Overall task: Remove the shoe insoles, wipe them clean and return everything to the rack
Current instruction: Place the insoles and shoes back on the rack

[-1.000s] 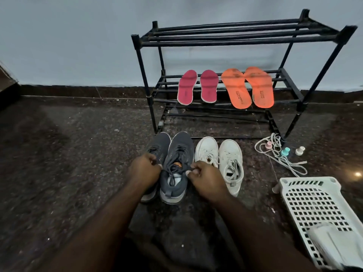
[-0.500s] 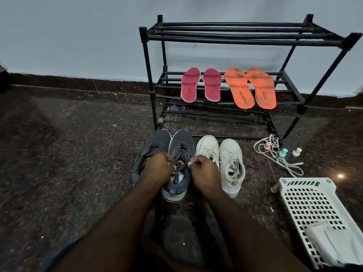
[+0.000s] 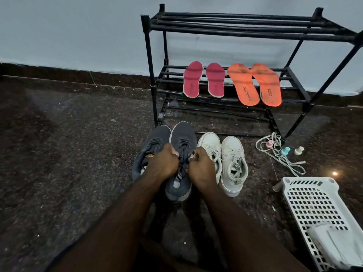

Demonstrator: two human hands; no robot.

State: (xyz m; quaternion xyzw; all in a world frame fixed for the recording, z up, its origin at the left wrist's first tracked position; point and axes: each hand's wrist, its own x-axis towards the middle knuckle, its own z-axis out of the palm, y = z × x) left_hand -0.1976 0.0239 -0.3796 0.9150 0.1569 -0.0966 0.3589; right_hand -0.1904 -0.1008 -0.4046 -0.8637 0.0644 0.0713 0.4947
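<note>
Both hands pinch the dark laces of one grey shoe (image 3: 181, 154): left hand (image 3: 164, 162) at nine o'clock, right hand (image 3: 202, 166) at three o'clock.

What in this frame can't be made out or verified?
- Fingers of the left hand and right hand: curled under, head view hides the exact lace grip.
- Grey shoe interior: covered by both hands.
- Orange insoles print: too small.
- White basket contents: blurred, cut off by the edge.
</note>
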